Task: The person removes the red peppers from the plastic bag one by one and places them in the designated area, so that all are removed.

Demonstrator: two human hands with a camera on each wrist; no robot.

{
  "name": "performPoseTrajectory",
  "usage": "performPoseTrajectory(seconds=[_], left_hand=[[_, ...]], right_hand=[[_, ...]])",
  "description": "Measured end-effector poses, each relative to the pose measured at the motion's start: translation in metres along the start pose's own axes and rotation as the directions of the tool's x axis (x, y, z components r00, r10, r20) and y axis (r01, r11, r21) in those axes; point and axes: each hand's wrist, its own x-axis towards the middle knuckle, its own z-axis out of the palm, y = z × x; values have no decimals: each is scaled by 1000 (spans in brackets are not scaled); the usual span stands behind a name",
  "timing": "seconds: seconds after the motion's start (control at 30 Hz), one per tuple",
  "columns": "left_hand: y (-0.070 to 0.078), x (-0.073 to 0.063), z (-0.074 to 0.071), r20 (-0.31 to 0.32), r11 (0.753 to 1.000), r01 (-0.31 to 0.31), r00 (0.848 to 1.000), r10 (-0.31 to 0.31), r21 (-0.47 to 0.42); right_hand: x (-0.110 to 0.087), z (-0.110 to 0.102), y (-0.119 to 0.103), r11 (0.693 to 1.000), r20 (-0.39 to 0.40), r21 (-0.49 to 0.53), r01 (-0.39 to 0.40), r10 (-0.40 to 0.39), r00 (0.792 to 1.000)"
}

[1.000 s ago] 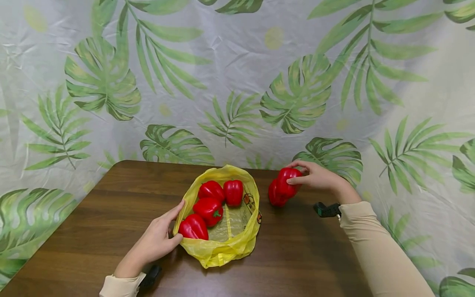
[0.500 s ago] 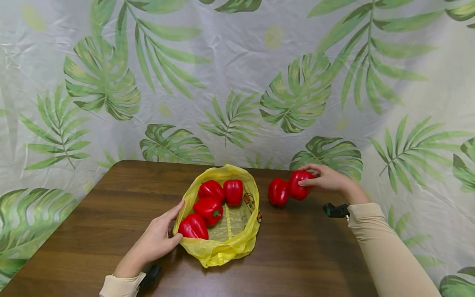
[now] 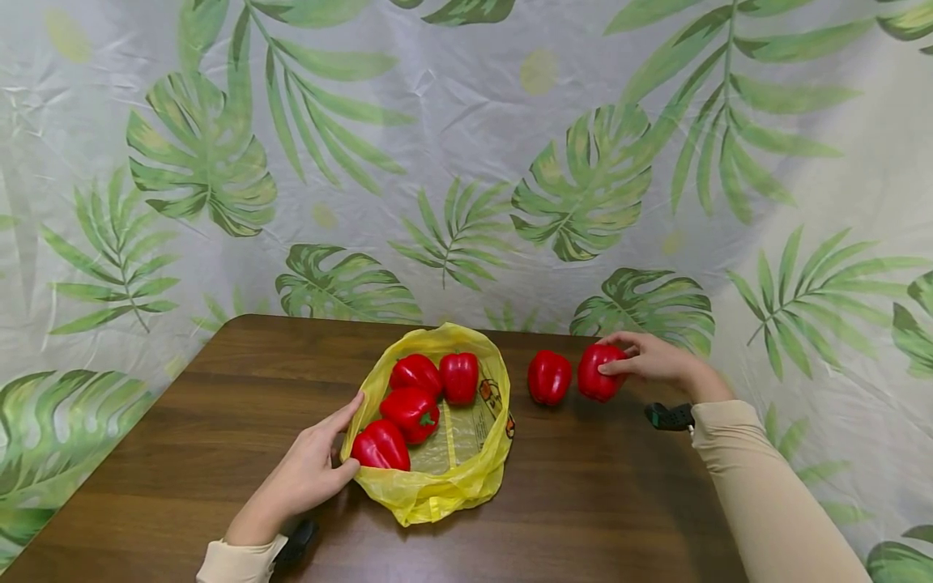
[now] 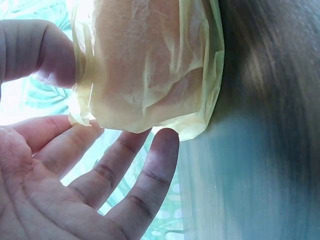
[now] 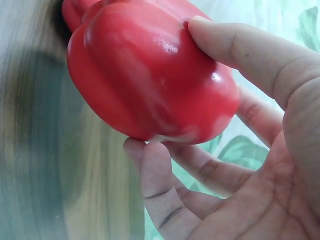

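Observation:
My left hand (image 3: pixel 309 465) holds the left side of a yellow plastic bag (image 3: pixel 466 490), its mouth wide open. In the left wrist view, the thumb (image 4: pixel 57 55) and fingertips touch the thin bag wall (image 4: pixel 145 65). Several red bell peppers (image 3: pixel 410 414) lie inside, one showing a green stem. To the right, my right hand (image 3: pixel 652 360) grips another red bell pepper (image 3: pixel 599 372) between thumb and fingers. The right wrist view shows this bell pepper (image 5: pixel 150 75) close up, with fingertips under its end. A separate red bell pepper (image 3: pixel 549 377) sits just left of it on the table.
The brown wooden table (image 3: pixel 219 421) has its back edge close behind the bag and peppers. A leaf-patterned curtain (image 3: pixel 466 162) hangs beyond that edge. Black straps with a device (image 3: pixel 666 417) are on the wrists.
My right hand has moved right and slightly down with its bell pepper, leaving a gap to the pepper it overlapped in view before. The left hand and bag have stayed put.

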Motion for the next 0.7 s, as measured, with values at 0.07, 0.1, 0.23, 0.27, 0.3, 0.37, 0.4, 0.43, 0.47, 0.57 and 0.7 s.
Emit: performPoseTrajectory(seconds=[0.07,0.1,0.23,0.27,0.3,0.37,0.4,0.43,0.47,0.57,0.7], left_hand=[[0,0,0,0,1000,1,1000,-1,0],[0,0,0,0,1000,2,1000,-2,0],[1,0,0,1,1000,8,1000,-8,-2],[1,0,0,1,1000,9,1000,-9,-3],[1,0,0,2,1000,11,1000,-11,-3],[1,0,0,2,1000,13,1000,-13,-5],[1,0,0,2,1000,13,1000,-13,-5],[0,0,0,1,1000,12,1000,-12,-5],[0,0,0,1,1000,11,1000,-11,-4],[0,0,0,0,1000,8,1000,-8,-4],[0,0,0,2,1000,7,1000,-7,-5]], right_hand=[[1,0,4,1000,8,11,-8,8,1000],[1,0,7,1000,11,16,-12,12,1000],[4,1,15,999,23,34,-25,24,999],[4,2,16,999,26,38,-25,24,999],[4,3,17,998,28,48,-29,28,999],[5,4,20,997,31,74,-35,33,999],[5,5,20,995,38,97,-38,34,999],[5,6,21,992,43,118,-40,35,998],[5,6,22,989,48,140,-45,39,998],[7,9,25,980,60,191,-63,53,997],[12,11,30,981,64,185,-65,54,996]])
